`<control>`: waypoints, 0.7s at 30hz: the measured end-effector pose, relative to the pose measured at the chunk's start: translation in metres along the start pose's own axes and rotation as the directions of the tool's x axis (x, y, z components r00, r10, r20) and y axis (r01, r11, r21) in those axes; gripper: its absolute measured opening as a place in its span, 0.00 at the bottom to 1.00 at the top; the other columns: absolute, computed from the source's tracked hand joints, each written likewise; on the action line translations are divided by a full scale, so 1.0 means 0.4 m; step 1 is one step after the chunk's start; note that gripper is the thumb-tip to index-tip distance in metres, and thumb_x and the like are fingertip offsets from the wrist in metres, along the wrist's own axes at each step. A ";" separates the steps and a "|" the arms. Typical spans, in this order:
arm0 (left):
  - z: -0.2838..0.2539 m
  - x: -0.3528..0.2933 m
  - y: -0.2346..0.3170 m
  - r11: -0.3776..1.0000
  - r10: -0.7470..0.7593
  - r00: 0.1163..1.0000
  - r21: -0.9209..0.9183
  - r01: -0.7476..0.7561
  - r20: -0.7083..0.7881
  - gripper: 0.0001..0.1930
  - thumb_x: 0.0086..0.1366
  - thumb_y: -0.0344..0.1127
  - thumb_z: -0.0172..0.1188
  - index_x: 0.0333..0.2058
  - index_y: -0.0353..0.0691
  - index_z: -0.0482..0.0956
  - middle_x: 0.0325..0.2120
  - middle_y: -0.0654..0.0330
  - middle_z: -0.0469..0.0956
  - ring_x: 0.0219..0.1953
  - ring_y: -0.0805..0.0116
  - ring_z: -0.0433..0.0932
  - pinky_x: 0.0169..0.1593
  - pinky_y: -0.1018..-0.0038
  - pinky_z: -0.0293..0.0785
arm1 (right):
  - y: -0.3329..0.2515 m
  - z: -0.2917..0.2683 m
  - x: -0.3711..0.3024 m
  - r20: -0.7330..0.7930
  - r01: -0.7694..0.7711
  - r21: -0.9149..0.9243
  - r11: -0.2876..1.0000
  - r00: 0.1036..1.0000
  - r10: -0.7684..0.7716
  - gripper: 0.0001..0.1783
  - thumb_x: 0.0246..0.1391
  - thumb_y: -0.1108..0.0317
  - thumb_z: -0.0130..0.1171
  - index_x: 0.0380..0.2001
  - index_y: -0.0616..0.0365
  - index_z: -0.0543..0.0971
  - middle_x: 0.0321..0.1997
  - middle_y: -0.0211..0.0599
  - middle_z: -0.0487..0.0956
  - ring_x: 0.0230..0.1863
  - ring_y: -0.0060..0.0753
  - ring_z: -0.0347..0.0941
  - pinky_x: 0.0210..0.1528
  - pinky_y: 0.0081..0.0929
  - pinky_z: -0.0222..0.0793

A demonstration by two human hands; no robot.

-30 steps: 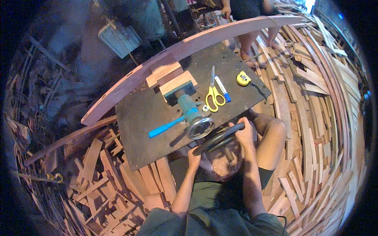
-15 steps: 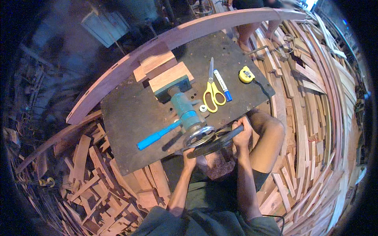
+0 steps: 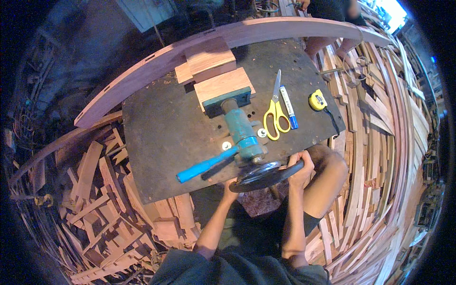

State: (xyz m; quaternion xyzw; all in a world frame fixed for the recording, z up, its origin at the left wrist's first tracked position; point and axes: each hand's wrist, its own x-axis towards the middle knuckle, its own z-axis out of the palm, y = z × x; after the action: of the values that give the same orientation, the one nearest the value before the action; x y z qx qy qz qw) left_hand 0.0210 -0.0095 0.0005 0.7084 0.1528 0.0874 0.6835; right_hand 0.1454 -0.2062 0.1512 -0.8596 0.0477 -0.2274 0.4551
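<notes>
Both of my hands are closed round the rim of a black handwheel (image 3: 270,178) at the table's near edge: my left hand (image 3: 231,189) on its left side, my right hand (image 3: 301,170) on its right. The wheel belongs to a teal screw clamp (image 3: 240,126) with a long blue lever (image 3: 205,165) sticking out to the left. At its far end a green jaw plate (image 3: 227,101) bears on wooden blocks (image 3: 223,84). More wooden blocks (image 3: 211,59) stand between these and a long curved wooden beam (image 3: 156,64). Part of my left fingers is hidden under the wheel.
On the dark tabletop (image 3: 166,118) lie yellow-handled scissors (image 3: 276,114), a white marker with a blue cap (image 3: 289,107) and a yellow tape measure (image 3: 318,100). Wood offcuts (image 3: 95,204) pile up at left, long strips (image 3: 365,156) at right. Another person (image 3: 327,9) stands behind the beam.
The view has shifted, so the table and clamp appear farther right. Both hands keep their grip on the handwheel, which looks less slanted; whether it has turned I cannot tell.
</notes>
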 end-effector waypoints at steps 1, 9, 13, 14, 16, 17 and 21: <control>0.008 0.001 -0.015 0.999 0.052 0.997 0.003 -0.052 -0.048 0.06 0.57 0.29 0.58 0.31 0.35 0.81 0.25 0.66 0.78 0.31 0.74 0.74 0.38 0.74 0.71 | 0.007 0.005 0.001 -0.016 0.040 0.011 0.999 0.999 -0.040 0.12 0.52 0.71 0.55 0.18 0.60 0.67 0.13 0.31 0.65 0.16 0.25 0.61 0.21 0.27 0.58; -0.061 -0.015 0.134 0.940 -0.048 0.999 0.340 0.037 0.024 0.06 0.58 0.31 0.60 0.28 0.34 0.81 0.26 0.57 0.82 0.30 0.72 0.77 0.36 0.72 0.72 | 0.087 0.062 -0.031 -0.076 -0.121 0.165 0.979 0.988 0.135 0.10 0.46 0.76 0.53 0.16 0.62 0.65 0.14 0.36 0.61 0.18 0.30 0.57 0.23 0.30 0.56; -0.036 -0.033 0.347 0.892 -0.069 0.997 0.449 0.048 0.031 0.18 0.57 0.34 0.64 0.14 0.34 0.69 0.11 0.57 0.69 0.17 0.76 0.65 0.22 0.71 0.60 | 0.243 0.117 -0.087 0.064 -0.326 0.277 0.904 0.945 0.322 0.11 0.53 0.69 0.51 0.19 0.60 0.66 0.18 0.29 0.62 0.23 0.25 0.58 0.27 0.28 0.58; -0.011 -0.023 0.371 0.907 0.017 1.000 0.421 -0.011 -0.009 0.19 0.58 0.35 0.64 0.14 0.35 0.67 0.10 0.57 0.67 0.16 0.76 0.63 0.21 0.70 0.58 | 0.262 0.127 -0.085 0.096 -0.355 0.319 0.879 0.935 0.342 0.11 0.54 0.68 0.51 0.20 0.60 0.67 0.19 0.27 0.62 0.24 0.25 0.58 0.28 0.29 0.59; -0.006 -0.030 0.379 0.945 0.140 0.989 0.303 -0.123 -0.037 0.18 0.57 0.31 0.65 0.15 0.36 0.65 0.13 0.67 0.65 0.19 0.79 0.60 0.24 0.76 0.57 | 0.310 0.157 -0.096 0.160 -0.419 0.355 0.836 0.908 0.388 0.13 0.55 0.63 0.51 0.22 0.60 0.68 0.22 0.26 0.65 0.26 0.27 0.61 0.31 0.33 0.60; -0.026 -0.033 0.357 0.948 0.121 0.991 0.300 -0.101 -0.049 0.14 0.56 0.31 0.65 0.19 0.36 0.69 0.16 0.65 0.69 0.22 0.78 0.64 0.27 0.76 0.61 | 0.281 0.163 -0.093 0.185 -0.427 0.352 0.833 0.904 0.385 0.13 0.55 0.63 0.51 0.22 0.60 0.68 0.22 0.28 0.65 0.27 0.27 0.61 0.31 0.33 0.60; -0.057 -0.058 0.324 0.966 0.076 0.994 0.253 -0.055 -0.074 0.10 0.53 0.30 0.67 0.33 0.35 0.77 0.30 0.59 0.77 0.36 0.72 0.75 0.42 0.76 0.70 | 0.280 0.147 -0.101 0.205 -0.474 0.291 0.831 0.879 0.430 0.13 0.56 0.62 0.50 0.23 0.59 0.68 0.21 0.33 0.64 0.26 0.30 0.60 0.32 0.34 0.60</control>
State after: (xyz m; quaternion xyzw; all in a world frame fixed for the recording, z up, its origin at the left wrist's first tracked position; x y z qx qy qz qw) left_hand 0.0043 0.0018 0.1324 0.7896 0.1675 0.1191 0.5782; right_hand 0.1491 -0.2150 0.0187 -0.7474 0.1807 -0.0609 0.6364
